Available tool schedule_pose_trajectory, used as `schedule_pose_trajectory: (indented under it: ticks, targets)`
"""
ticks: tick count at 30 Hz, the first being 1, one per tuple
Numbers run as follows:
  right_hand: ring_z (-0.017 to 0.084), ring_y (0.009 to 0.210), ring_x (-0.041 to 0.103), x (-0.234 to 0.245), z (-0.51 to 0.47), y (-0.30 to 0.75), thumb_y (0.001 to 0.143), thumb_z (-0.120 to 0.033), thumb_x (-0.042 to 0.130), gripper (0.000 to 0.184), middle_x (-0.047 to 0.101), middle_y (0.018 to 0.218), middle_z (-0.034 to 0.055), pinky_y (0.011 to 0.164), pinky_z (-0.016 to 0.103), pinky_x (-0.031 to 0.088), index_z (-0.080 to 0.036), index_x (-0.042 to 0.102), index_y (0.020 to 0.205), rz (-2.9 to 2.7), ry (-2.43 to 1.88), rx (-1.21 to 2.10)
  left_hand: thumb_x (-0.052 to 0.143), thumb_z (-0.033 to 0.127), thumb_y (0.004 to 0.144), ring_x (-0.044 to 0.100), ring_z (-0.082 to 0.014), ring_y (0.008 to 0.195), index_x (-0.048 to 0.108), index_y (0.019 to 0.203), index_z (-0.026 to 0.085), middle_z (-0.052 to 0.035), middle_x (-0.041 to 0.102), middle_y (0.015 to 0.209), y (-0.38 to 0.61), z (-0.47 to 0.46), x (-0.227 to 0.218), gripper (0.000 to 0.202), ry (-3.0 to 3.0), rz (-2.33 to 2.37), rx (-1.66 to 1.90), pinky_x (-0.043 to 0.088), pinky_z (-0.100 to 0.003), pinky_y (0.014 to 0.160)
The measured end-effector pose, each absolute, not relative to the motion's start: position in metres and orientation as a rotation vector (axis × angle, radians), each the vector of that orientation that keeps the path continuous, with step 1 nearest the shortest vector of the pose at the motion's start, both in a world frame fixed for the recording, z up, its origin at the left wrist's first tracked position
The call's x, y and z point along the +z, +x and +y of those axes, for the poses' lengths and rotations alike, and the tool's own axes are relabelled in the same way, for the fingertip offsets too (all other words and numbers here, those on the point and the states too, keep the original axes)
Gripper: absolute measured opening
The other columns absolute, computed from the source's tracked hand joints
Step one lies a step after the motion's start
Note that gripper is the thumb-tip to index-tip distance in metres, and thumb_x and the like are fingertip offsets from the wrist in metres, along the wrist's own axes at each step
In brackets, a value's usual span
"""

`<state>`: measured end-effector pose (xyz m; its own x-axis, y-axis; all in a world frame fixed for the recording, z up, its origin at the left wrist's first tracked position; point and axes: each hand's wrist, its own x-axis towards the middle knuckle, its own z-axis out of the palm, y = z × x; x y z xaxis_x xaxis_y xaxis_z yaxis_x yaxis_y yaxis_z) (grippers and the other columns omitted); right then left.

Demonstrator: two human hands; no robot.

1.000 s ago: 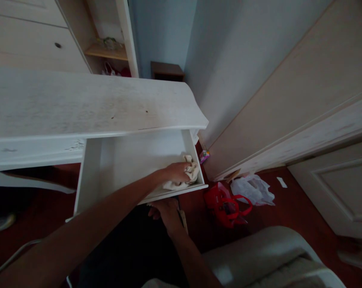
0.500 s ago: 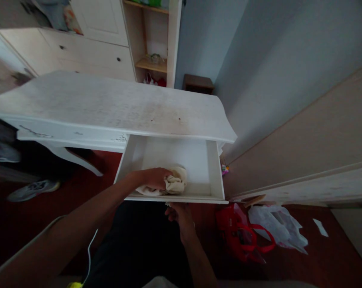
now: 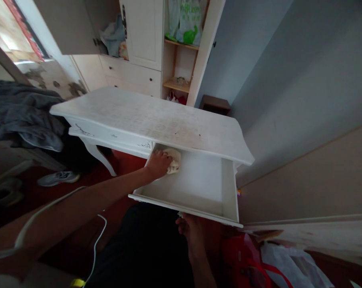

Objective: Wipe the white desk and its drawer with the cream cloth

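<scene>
In the pulled-out drawer [image 3: 200, 178], near its back left corner: a cream cloth [image 3: 175, 161], gripped in the curled left hand [image 3: 158, 163], shifted there from the front edge. Under that edge: the right hand [image 3: 192, 229], half curled, hold unclear.

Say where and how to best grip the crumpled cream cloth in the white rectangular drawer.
Likely the right part of the crumpled cream cloth, from above and the right: its folds bulge free there inside the white rectangular drawer, while the left hand covers its left part.
</scene>
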<state>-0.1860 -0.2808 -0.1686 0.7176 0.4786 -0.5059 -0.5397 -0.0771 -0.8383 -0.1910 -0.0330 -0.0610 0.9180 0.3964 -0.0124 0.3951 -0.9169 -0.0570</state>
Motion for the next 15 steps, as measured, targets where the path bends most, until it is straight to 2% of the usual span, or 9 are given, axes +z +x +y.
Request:
schedule_pose_trajectory:
  ticks: [4, 7, 9, 12, 15]
  targets:
    - [0.013, 0.052, 0.057, -0.169, -0.282, -0.183, 0.061, -0.056, 0.081, 0.047, 0.072, 0.069, 0.0076, 0.049, 0.024, 0.043, -0.014, 0.072, 0.079, 0.083, -1.377, 0.917, 0.038, 0.012, 0.093, 0.054, -0.0363, 0.118, 0.069, 0.115, 0.015, -0.0237, 0.065, 0.121, -0.168, -0.013, -0.065, 0.038, -3.036, -0.553, -0.166, 0.04, -0.051, 0.093]
    - [0.014, 0.052, 0.057, -0.169, -0.282, -0.184, 0.058, -0.059, 0.082, 0.049, 0.072, 0.068, 0.0075, 0.05, 0.026, 0.044, -0.015, 0.072, 0.078, 0.081, -1.402, 0.891, 0.039, 0.01, 0.093, 0.053, -0.0354, 0.122, 0.071, 0.116, 0.016, -0.0223, 0.066, 0.123, -0.156, -0.004, -0.072, 0.04, -3.044, -0.493, -0.125, 0.034, -0.054, 0.101]
    - [0.015, 0.054, 0.058, -0.169, -0.282, -0.186, 0.061, -0.059, 0.08, 0.047, 0.071, 0.068, 0.0073, 0.051, 0.027, 0.046, -0.016, 0.073, 0.077, 0.067, -1.416, 0.842, 0.041, 0.009, 0.091, 0.051, -0.0356, 0.127, 0.067, 0.125, 0.018, -0.0203, 0.064, 0.13, -0.149, -0.002, -0.076, 0.044, -3.066, -0.547, -0.141, 0.031, -0.056, 0.104]
    - [0.015, 0.054, 0.058, -0.169, -0.283, -0.189, 0.065, -0.058, 0.079, 0.044, 0.072, 0.069, 0.0075, 0.051, 0.027, 0.046, -0.016, 0.073, 0.078, 0.069, -1.424, 0.814, 0.04, 0.008, 0.09, 0.048, -0.0361, 0.132, 0.056, 0.14, 0.017, -0.0192, 0.057, 0.141, -0.137, 0.0, -0.076, 0.053, -3.095, -0.708, -0.234, 0.031, -0.054, 0.107]
    - [0.014, 0.051, 0.056, -0.171, -0.282, -0.189, 0.064, -0.057, 0.08, 0.044, 0.071, 0.067, 0.0071, 0.049, 0.026, 0.045, -0.015, 0.074, 0.078, 0.103, -1.427, 0.814, 0.037, 0.005, 0.089, 0.048, -0.0347, 0.133, 0.052, 0.143, 0.011, -0.0215, 0.057, 0.14, -0.127, 0.0, -0.07, 0.056, -3.084, -0.822, -0.24, 0.034, -0.049, 0.107]
